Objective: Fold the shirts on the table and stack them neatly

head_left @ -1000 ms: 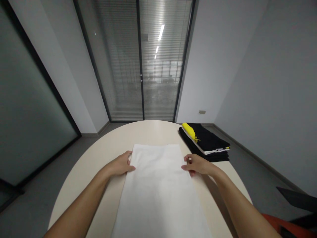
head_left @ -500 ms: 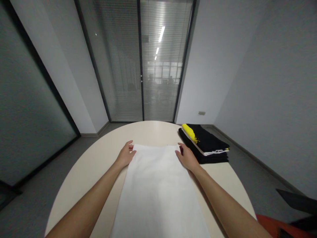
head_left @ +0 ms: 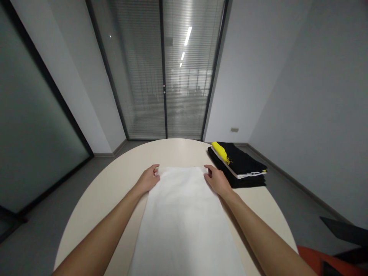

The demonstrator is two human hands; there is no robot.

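A long white cloth (head_left: 184, 214) lies flat down the middle of a round beige table (head_left: 115, 184). My left hand (head_left: 148, 179) is at the cloth's far left corner, fingers curled and pinching the edge. At the far right corner, my right hand (head_left: 217, 180) grips the cloth the same way. Both arms stretch forward along the cloth's sides.
A stack of folded black garments (head_left: 237, 165) with yellow and white trim sits at the table's far right. Beyond the table are glass doors with blinds (head_left: 163, 76) and grey walls. An orange and black chair part (head_left: 330, 257) shows at the lower right.
Both hands slid forward along the cloth's sides from its middle to its far corners, and their fingers closed on the corners.
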